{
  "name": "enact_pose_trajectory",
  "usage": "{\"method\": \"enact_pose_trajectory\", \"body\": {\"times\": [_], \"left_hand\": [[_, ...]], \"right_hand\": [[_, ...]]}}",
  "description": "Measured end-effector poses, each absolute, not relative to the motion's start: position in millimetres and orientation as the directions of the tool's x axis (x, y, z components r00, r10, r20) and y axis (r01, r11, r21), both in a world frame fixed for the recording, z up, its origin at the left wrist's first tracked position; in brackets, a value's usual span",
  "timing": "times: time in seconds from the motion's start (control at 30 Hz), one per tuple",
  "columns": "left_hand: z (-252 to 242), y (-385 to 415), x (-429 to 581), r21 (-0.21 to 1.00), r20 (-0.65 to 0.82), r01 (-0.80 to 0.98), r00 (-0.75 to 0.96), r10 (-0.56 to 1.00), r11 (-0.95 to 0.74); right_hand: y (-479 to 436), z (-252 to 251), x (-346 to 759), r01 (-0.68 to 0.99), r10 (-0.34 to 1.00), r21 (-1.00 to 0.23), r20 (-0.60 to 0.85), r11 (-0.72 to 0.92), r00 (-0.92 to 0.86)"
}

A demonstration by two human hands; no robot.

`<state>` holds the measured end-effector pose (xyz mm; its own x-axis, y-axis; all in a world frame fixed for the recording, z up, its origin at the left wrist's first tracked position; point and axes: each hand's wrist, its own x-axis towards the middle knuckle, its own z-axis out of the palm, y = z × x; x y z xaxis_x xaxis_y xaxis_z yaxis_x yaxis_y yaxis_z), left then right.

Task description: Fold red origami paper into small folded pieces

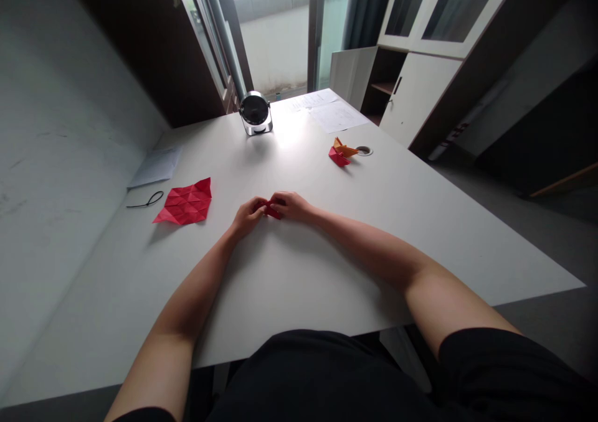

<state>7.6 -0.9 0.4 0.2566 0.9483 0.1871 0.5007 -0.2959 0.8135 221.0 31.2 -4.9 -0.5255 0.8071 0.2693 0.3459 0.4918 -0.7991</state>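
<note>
Between my two hands, low over the middle of the white table (299,272), is a small folded piece of red paper (272,211). My left hand (250,215) pinches its left side with the fingers bent round it. From the right, my right hand (290,206) has its fingers closed on the same paper. Most of the folds are hidden behind the fingers, so I cannot make out the shape. To the left lies a larger creased sheet of red paper (187,203), partly opened out, its corners raised off the table.
A red folded paper figure (339,157) and an orange one (346,148) sit by a cable hole (364,150) at the right. A round desk fan (255,109) stands at the back. Papers (339,116), a black cable tie (148,200) and a plastic-looking packet (156,165) lie around.
</note>
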Motion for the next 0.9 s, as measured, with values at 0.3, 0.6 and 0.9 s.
{"method": "enact_pose_trajectory", "body": {"times": [0.3, 0.6, 0.9], "left_hand": [[-1.3, -0.3, 6.9, 0.816, 0.195, 0.489, 0.271, 0.943, -0.309], [1.1, -0.5, 7.6, 0.816, 0.191, 0.495, 0.258, 0.947, -0.299], [-2.1, 0.5, 6.6, 0.821, 0.199, 0.473, 0.287, 0.937, -0.319]], "right_hand": [[30.2, -3.8, 221.7, 0.345, 0.806, -0.798, 0.271, 0.494, -0.526], [30.2, -3.2, 221.8, 0.357, 0.81, -0.793, 0.269, 0.493, -0.52], [32.4, -6.1, 220.8, 0.343, 0.806, -0.797, 0.278, 0.497, -0.522]]}}
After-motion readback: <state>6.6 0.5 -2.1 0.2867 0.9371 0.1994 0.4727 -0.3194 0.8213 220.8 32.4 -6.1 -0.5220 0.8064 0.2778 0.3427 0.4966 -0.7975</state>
